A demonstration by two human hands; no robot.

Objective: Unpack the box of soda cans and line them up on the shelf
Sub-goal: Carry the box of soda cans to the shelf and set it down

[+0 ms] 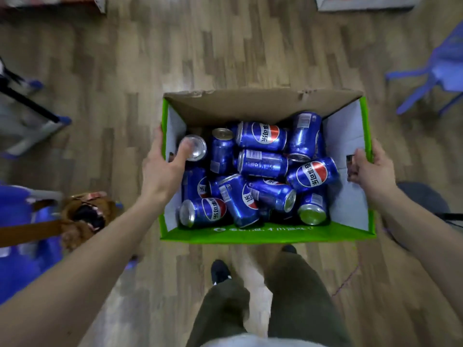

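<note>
An open cardboard box [265, 235] with green outer walls is held above the wooden floor, directly below my head. Several blue soda cans [261, 163] lie jumbled inside it, most on their sides, one upright at the left. My left hand [164, 169] grips the box's left wall, thumb inside over the upright can's top. My right hand [370, 169] grips the right wall near its cut-out handle. No shelf is in view.
My legs and a black shoe [220, 271] stand just behind the box. A brown bag [85, 219] and blue bins sit at left, a blue plastic chair [436, 78] at right, a black stool [426, 204] by my right arm.
</note>
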